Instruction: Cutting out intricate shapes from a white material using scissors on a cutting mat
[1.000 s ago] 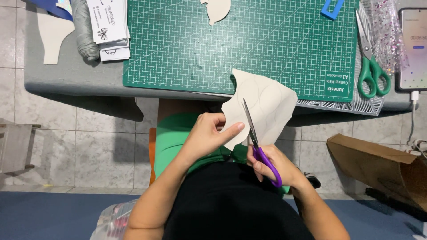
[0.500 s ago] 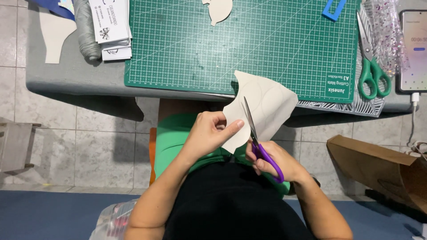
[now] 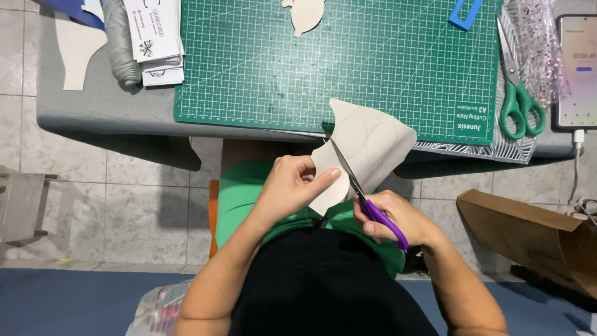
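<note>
My left hand (image 3: 292,186) pinches the lower left part of a beige sheet (image 3: 373,140) with curved pencil lines, holding it over my lap at the table's front edge. My right hand (image 3: 398,218) grips purple-handled scissors (image 3: 364,196). Their blades point up and left, lying across the sheet near my left thumb.
A green cutting mat (image 3: 336,56) covers the grey table (image 3: 93,109). Green-handled scissors (image 3: 519,93) lie at its right, beside a phone (image 3: 578,68) on a cable. Cards (image 3: 152,37), a grey thread spool (image 3: 121,43) and beige cutouts (image 3: 74,50) lie left. A cardboard box (image 3: 528,230) sits on the floor.
The scissors have advanced a little further up into the sheet. My left hand has shifted its grip slightly; the sheet has turned a little.
</note>
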